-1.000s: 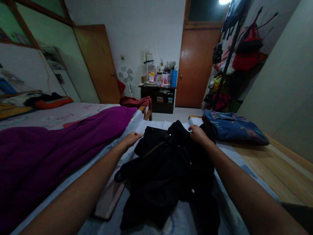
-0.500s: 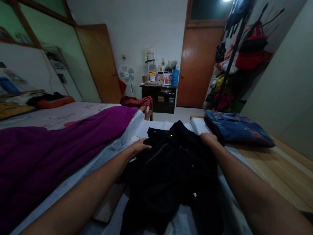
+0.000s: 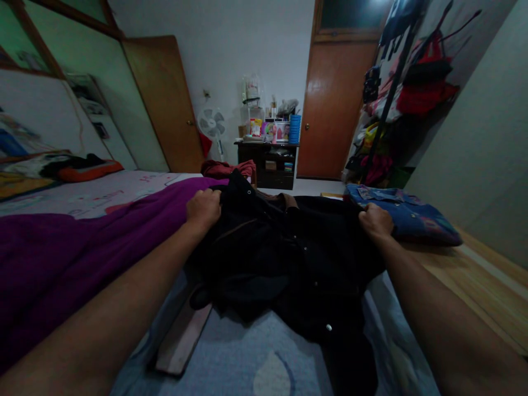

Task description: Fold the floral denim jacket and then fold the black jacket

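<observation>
A black jacket with metal snap buttons is spread between my two hands, its collar toward the far side. My left hand is closed on one shoulder, beside the purple blanket. At the other shoulder, my right hand grips the cloth in a fist. One sleeve hangs down toward me at the lower right. Beneath the jacket lies a pale blue patterned sheet. A flat pinkish-white object with a dark edge pokes out below the jacket's left side; its kind is unclear.
A folded blue denim garment lies on the wooden surface at my right. The purple blanket covers the bed at left. A dark cabinet, a white fan and hanging bags stand farther back.
Both hands have moved apart and farther forward, pulling the jacket wider and up. Its lower left part has lifted, baring more of the sheet and the flat object.
</observation>
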Demonstrator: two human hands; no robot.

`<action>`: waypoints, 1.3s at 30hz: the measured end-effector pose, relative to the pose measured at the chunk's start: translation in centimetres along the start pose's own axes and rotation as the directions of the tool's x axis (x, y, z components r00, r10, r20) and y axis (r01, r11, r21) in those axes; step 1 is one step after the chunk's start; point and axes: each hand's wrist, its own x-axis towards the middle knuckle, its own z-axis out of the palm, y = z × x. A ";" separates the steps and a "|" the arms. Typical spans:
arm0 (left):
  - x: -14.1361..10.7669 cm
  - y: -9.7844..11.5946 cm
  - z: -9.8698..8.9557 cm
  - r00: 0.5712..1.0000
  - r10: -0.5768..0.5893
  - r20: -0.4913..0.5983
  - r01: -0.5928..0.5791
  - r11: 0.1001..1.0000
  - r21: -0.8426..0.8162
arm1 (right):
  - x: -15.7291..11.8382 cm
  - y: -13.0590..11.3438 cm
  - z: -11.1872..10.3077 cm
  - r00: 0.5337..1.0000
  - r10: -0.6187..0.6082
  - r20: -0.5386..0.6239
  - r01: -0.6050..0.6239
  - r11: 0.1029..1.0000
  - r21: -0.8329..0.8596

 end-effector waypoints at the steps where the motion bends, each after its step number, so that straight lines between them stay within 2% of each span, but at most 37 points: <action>1: -0.3 0.1 1.1 0.999 0.006 0.036 -0.006 1.000 -0.004 | -0.2 0.0 0.5 1.000 0.013 0.021 -0.013 1.000 -0.005; 4: -1.6 0.4 4.7 0.983 0.027 0.179 -0.004 0.991 -0.130 | -1.3 -0.4 1.8 0.994 -0.052 0.097 0.057 0.997 -0.049; 6: -3.0 0.7 6.0 0.991 0.020 0.132 0.009 0.977 -0.215 | -2.3 -0.9 2.3 0.978 -0.169 0.122 0.182 0.978 -0.106; 9: -6.4 1.4 5.3 0.999 0.036 -0.021 -0.040 0.962 -0.269 | -4.2 -1.6 2.3 0.925 -0.340 0.170 0.366 0.917 -0.159; 11: -9.3 1.9 3.8 0.981 0.184 0.054 -0.153 0.923 -0.354 | -5.7 -1.8 2.0 0.873 -0.410 0.266 0.451 0.885 -0.114; 12: -10.8 2.1 3.1 0.955 0.274 0.116 -0.204 0.887 -0.415 | -6.6 -1.7 1.9 0.838 -0.438 0.325 0.484 0.872 -0.072; 13: -12.3 2.3 2.4 0.910 0.367 0.195 -0.240 0.847 -0.475 | -7.5 -1.6 1.7 0.801 -0.463 0.380 0.510 0.860 -0.026; 15: -15.0 2.5 1.9 0.794 0.495 0.351 -0.252 0.795 -0.551 | -9.5 -1.2 1.6 0.746 -0.496 0.445 0.530 0.846 0.056; 17: -17.0 2.5 2.3 0.704 0.526 0.478 -0.258 0.815 -0.518 | -11.9 -0.6 1.6 0.733 -0.517 0.442 0.531 0.841 0.103; 18: -17.6 2.4 2.7 0.683 0.506 0.527 -0.271 0.845 -0.461 | -13.1 -0.3 1.8 0.735 -0.530 0.424 0.537 0.836 0.114; 19: -18.0 2.2 3.3 0.679 0.474 0.560 -0.287 0.874 -0.392 | -14.3 -0.1 2.0 0.748 -0.534 0.395 0.540 0.835 0.106; 22: -18.0 1.7 5.1 0.715 0.384 0.585 -0.298 0.923 -0.242 | -18.1 0.1 2.8 0.813 -0.510 0.281 0.530 0.848 0.008; 24: -17.5 1.4 6.2 0.730 0.373 0.573 -0.277 0.928 -0.250 | -20.5 -0.1 3.4 0.805 -0.538 0.252 0.553 0.833 0.013; 26: -17.1 1.3 6.9 0.752 0.378 0.540 -0.255 0.922 -0.290 | -22.8 -0.4 4.1 0.754 -0.601 0.267 0.603 0.793 0.082; 30: -16.5 1.3 7.3 0.843 0.319 0.432 -0.208 0.936 -0.286 | -26.4 -1.3 5.6 0.617 -0.717 0.324 0.693 0.690 0.208; 32: -16.0 1.5 6.6 0.872 0.306 0.381 -0.201 0.935 -0.291 | -27.2 -1.7 6.3 0.585 -0.740 0.332 0.713 0.664 0.223; 36: -14.1 1.8 3.2 0.920 0.323 0.220 -0.236 0.908 -0.347 | -27.0 -2.2 7.0 0.620 -0.706 0.342 0.703 0.693 0.158; 39: -12.7 2.0 -0.3 0.936 0.337 0.107 -0.281 0.892 -0.353 | -25.9 -2.3 6.1 0.624 -0.712 0.321 0.709 0.689 0.150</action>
